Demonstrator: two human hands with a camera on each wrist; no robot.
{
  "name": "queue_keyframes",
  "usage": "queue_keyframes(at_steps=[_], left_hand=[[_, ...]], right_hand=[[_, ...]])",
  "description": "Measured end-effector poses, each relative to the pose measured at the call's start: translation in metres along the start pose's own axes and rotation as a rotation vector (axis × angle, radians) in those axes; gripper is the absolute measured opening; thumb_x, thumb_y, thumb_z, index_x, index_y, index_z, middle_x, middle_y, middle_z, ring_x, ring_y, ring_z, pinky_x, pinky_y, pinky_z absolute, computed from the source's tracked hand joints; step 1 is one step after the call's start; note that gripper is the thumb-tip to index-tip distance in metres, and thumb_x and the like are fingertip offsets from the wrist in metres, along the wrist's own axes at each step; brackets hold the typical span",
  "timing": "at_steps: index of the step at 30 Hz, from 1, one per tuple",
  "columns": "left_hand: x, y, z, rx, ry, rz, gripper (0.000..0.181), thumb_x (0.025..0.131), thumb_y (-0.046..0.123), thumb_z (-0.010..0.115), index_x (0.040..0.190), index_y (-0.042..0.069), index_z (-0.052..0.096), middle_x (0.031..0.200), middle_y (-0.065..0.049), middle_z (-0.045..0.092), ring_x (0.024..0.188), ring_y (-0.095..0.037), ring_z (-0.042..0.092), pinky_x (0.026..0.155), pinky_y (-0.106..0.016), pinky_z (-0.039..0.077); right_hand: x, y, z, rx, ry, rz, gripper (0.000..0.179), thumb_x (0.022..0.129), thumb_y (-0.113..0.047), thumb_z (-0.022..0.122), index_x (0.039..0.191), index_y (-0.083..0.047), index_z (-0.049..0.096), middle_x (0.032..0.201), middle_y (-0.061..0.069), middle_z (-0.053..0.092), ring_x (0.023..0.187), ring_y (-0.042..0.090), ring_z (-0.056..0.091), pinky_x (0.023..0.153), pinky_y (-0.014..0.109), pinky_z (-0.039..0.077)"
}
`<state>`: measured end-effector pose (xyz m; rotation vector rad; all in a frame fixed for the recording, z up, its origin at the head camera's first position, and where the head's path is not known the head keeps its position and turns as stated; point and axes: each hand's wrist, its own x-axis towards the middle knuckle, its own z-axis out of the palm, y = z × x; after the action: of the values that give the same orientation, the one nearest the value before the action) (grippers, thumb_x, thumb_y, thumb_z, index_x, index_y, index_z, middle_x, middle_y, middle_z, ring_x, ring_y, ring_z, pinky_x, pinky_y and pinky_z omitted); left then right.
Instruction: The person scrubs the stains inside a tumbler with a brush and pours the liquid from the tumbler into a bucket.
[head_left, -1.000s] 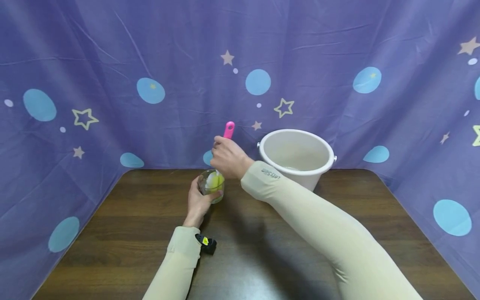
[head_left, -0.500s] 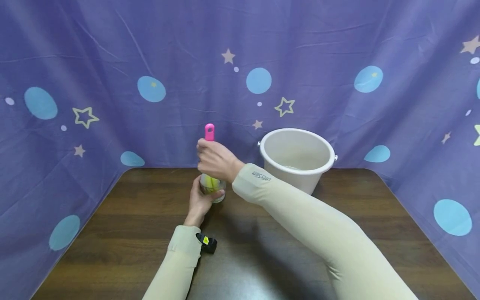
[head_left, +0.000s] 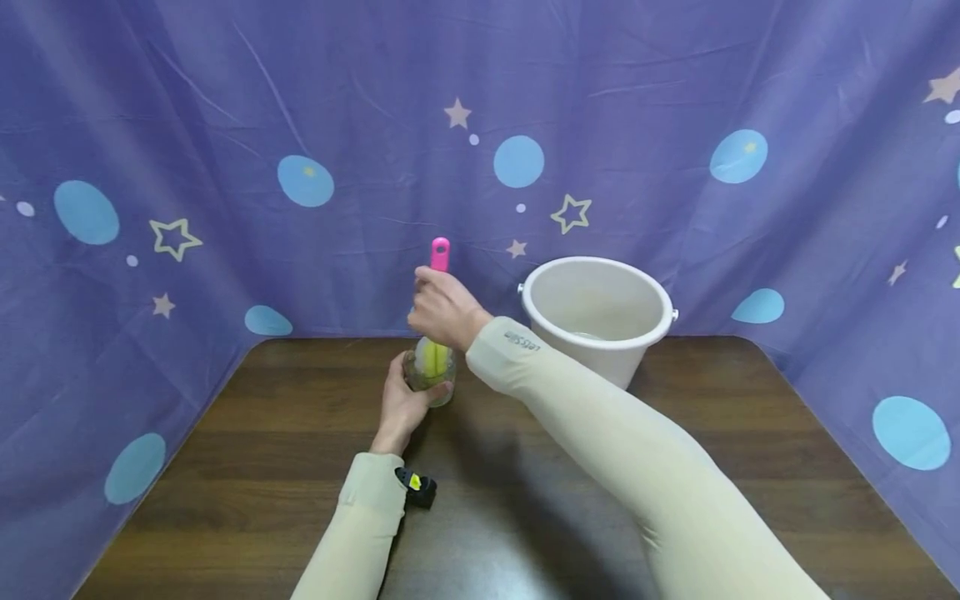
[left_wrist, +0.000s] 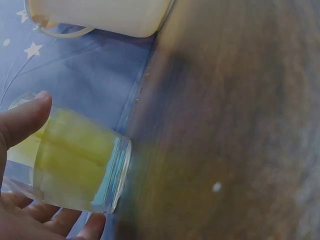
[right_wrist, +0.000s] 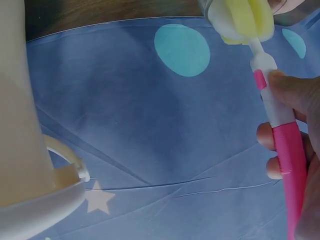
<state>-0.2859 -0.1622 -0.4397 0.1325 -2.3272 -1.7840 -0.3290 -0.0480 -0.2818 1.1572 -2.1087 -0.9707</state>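
Note:
My left hand grips a clear drinking glass, thumb on one side and fingers on the other. The left wrist view shows the glass's thick base close to the tabletop. In my right hand is a bottle brush with a pink and white handle, fingers wrapped round it and thumb along the white part. Its yellow and white sponge head sits in the mouth of the glass, partly out above the rim. The handle's pink end sticks up above my fist, its hanging hole showing.
A white bucket stands at the back of the wooden table, right of my hands, partly behind my right sleeve. A purple curtain with stars and dots hangs round the table's far and side edges.
The brush and my right hand first moved left and down into the glass, then back right and slightly up, baring more of the sponge. My left hand keeps the glass nearly in place.

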Motion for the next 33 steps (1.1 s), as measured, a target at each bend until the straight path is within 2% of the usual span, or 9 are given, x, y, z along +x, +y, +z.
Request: queue_keyframes(at_steps=[7,16,26,30,33], left_hand=[[0.002,0.000,0.002,-0.011,0.025,0.025,0.088,0.070,0.012,0.084,0.142,0.009,0.033,0.140,-0.013,0.043,0.126,-0.030,0.040,0.107,-0.045,0.031],[0.005,0.000,0.000,0.009,0.024,0.024,0.089,0.071,0.013,0.084,0.143,0.009,0.032,0.144,-0.011,0.040,0.130,-0.027,0.038,0.109,-0.041,0.029],[0.003,-0.004,0.001,-0.038,-0.003,0.055,0.087,0.072,0.013,0.084,0.142,0.008,0.034,0.139,-0.013,0.043,0.124,-0.029,0.042,0.105,-0.044,0.032],[0.003,-0.006,0.001,-0.070,-0.014,0.065,0.083,0.072,0.013,0.085,0.140,0.010,0.037,0.133,-0.012,0.047,0.118,-0.029,0.044,0.102,-0.044,0.035],[0.002,-0.006,0.001,-0.059,-0.016,0.061,0.082,0.073,0.015,0.084,0.140,0.012,0.037,0.131,-0.011,0.048,0.116,-0.028,0.046,0.101,-0.045,0.036]], right_hand=[[-0.005,0.006,0.002,0.051,-0.009,0.017,0.020,0.090,-0.018,0.054,0.085,-0.027,0.071,0.085,-0.005,0.072,0.083,0.018,0.058,0.091,0.037,0.027],[-0.012,0.007,-0.001,0.113,-0.011,-0.016,0.010,0.085,-0.023,0.059,0.080,-0.025,0.068,0.076,-0.006,0.068,0.081,0.018,0.058,0.092,0.036,0.028],[-0.011,-0.003,-0.013,0.027,0.039,-0.098,0.015,0.087,-0.024,0.058,0.086,-0.028,0.072,0.085,-0.005,0.071,0.086,0.017,0.058,0.095,0.037,0.026],[-0.008,-0.008,-0.018,-0.016,0.041,-0.119,0.016,0.089,-0.023,0.059,0.090,-0.030,0.073,0.090,-0.004,0.072,0.087,0.017,0.056,0.094,0.037,0.026],[-0.006,-0.011,-0.021,-0.045,0.041,-0.113,0.016,0.089,-0.021,0.060,0.093,-0.030,0.073,0.093,-0.004,0.072,0.087,0.017,0.055,0.094,0.037,0.027]])
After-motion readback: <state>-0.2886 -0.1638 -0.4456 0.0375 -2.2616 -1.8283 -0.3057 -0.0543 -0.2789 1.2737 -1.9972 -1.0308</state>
